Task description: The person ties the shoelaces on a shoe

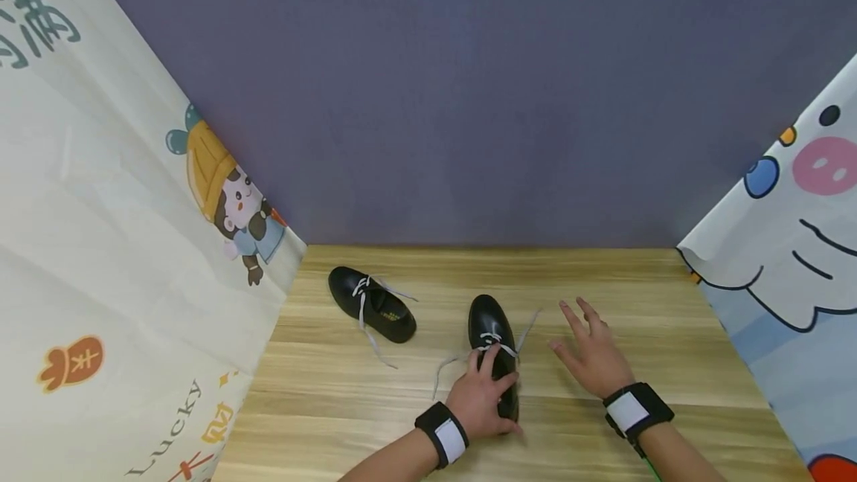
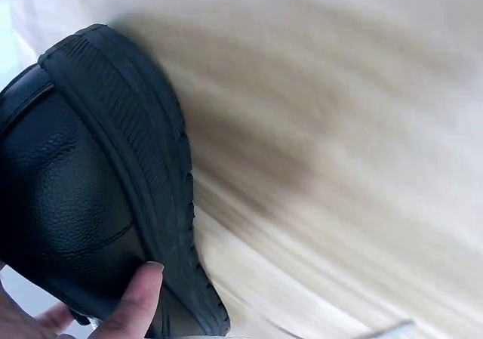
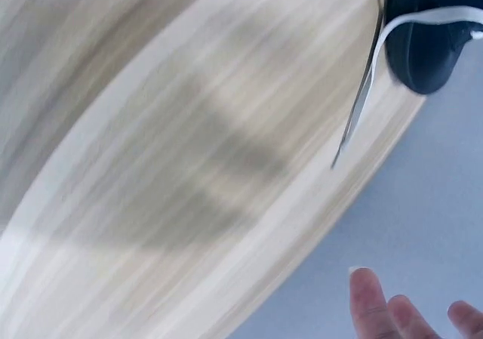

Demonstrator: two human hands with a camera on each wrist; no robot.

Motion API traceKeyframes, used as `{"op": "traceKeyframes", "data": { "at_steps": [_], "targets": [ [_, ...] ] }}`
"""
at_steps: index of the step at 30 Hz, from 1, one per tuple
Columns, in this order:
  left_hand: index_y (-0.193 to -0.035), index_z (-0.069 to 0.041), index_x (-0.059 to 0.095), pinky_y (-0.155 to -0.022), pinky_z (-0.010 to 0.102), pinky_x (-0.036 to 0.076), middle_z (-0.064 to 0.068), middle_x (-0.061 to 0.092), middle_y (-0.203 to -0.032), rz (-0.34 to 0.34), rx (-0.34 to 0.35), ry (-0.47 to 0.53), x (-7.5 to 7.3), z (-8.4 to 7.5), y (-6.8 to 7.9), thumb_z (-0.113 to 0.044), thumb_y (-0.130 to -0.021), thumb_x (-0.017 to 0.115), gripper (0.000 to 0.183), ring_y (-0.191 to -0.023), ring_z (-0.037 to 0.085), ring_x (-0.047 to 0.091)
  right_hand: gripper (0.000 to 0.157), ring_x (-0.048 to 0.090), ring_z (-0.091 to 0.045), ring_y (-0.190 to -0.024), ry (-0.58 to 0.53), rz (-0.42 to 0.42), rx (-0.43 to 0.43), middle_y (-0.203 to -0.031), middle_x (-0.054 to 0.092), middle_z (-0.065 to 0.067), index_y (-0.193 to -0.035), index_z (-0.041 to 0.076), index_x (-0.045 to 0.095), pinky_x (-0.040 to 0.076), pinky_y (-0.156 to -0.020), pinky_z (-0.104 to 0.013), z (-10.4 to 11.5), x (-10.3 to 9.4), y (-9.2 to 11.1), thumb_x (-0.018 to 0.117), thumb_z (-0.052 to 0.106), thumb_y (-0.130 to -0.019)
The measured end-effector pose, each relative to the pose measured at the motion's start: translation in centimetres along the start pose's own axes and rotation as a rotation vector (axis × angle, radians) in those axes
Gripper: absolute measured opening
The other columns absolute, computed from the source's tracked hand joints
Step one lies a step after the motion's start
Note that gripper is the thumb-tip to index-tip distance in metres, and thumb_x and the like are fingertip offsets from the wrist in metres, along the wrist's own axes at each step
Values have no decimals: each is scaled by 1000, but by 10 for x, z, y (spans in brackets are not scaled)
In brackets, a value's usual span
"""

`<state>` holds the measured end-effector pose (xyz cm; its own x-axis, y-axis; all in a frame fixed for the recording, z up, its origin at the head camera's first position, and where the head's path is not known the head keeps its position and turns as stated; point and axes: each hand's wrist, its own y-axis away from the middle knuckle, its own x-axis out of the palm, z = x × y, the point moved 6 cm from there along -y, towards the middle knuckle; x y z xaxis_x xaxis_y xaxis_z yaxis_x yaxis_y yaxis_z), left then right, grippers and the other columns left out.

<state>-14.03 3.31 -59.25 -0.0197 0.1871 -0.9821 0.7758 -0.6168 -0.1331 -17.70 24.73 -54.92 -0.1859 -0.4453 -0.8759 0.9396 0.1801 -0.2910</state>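
Observation:
A black leather lace-up shoe (image 1: 487, 315) stands on the wood-grain surface, toe pointing away. My left hand (image 1: 474, 400) grips it around the opening and heel, fingers reaching toward the laces. Close up in the left wrist view are the shoe's heel and ridged sole (image 2: 139, 120), with fingertips (image 2: 143, 290) against its side. Its white lace (image 1: 529, 329) lies loose, one end out to each side. To the right of this shoe, my right hand (image 1: 596, 355) is held apart with fingers spread, holding nothing. The right wrist view shows its fingertips (image 3: 370, 301) away from the shoe toe (image 3: 426, 60).
A second black shoe (image 1: 344, 290) with loose white laces lies to the left, angled. The wood-grain surface (image 1: 616, 274) meets a grey-purple wall (image 1: 469, 95) at the back. Printed white sheets (image 1: 134, 207) hang at the left and right sides.

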Motion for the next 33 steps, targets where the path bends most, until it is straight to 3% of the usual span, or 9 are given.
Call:
{"op": "traceKeyframes", "data": {
  "at_steps": [4, 8, 12, 15, 17, 24, 28, 33],
  "targets": [
    [-135, -37, 63, -65, 26, 55, 11, 29, -156, -12, 37, -4, 0, -13, 7, -85, -62, 71, 87, -129, 37, 42, 77, 49, -53, -122, -13, 24, -56, -151, 35, -28, -154, 9, 35, 50, -85, -63, 12, 13, 1, 75, 29, -91],
    [-142, -32, 56, -72, 27, 55, 10, 37, -150, -88, 62, 14, -6, -16, 11, -83, -78, 58, 82, -123, 29, 46, 80, 56, -48, -119, -72, 53, -147, -146, 42, -26, -154, 10, 36, 53, -84, -58, 26, 28, 5, 79, 24, -88],
    [-145, -17, 50, -85, 34, 52, 11, 47, -138, -195, -3, 75, -17, 1, 7, -58, -98, 53, 63, -117, 25, 49, 80, 58, -44, -118, -93, 75, -208, -145, 45, -23, -153, 9, 39, 55, -84, -53, 32, 41, 11, 80, 24, -87],
    [-143, -10, 48, -91, 41, 48, 12, 50, -135, -255, -97, 107, -23, 21, 3, -44, -99, 58, 57, -118, 26, 49, 77, 59, -43, -118, -98, 65, -234, -143, 48, -24, -150, 6, 43, 54, -85, -53, 36, 46, 15, 81, 22, -85],
    [-143, -8, 46, -91, 44, 48, 12, 50, -135, -261, -139, 114, -24, 32, 1, -42, -98, 62, 59, -120, 27, 49, 77, 59, -42, -118, -97, 63, -243, -143, 49, -23, -150, 7, 44, 54, -85, -52, 38, 49, 17, 82, 21, -84],
    [-150, -5, 38, -96, 54, 48, 21, 44, -145, -165, -138, 197, -13, 43, -6, -40, -97, 64, 69, -130, 41, 45, 71, 58, -41, -120, -86, 114, -214, -146, 46, -21, -150, 10, 46, 55, -85, -51, 42, 57, 19, 79, 21, -88],
    [-154, -4, 32, -100, 51, 48, 24, 36, -153, -75, -140, 281, -5, 42, -9, -38, -100, 59, 69, -135, 45, 42, 64, 56, -43, -123, -102, 155, -190, -148, 44, -22, -150, 13, 46, 53, -87, -54, 43, 60, 19, 74, 22, -92],
    [-159, -10, 25, -103, 44, 47, 25, 24, -160, 63, -118, 346, 4, 38, -11, -47, -101, 55, 74, -139, 42, 41, 61, 56, -42, -123, -94, 190, -183, -149, 43, -21, -151, 16, 45, 54, -87, -52, 43, 65, 19, 69, 22, -96]
  ]
}}
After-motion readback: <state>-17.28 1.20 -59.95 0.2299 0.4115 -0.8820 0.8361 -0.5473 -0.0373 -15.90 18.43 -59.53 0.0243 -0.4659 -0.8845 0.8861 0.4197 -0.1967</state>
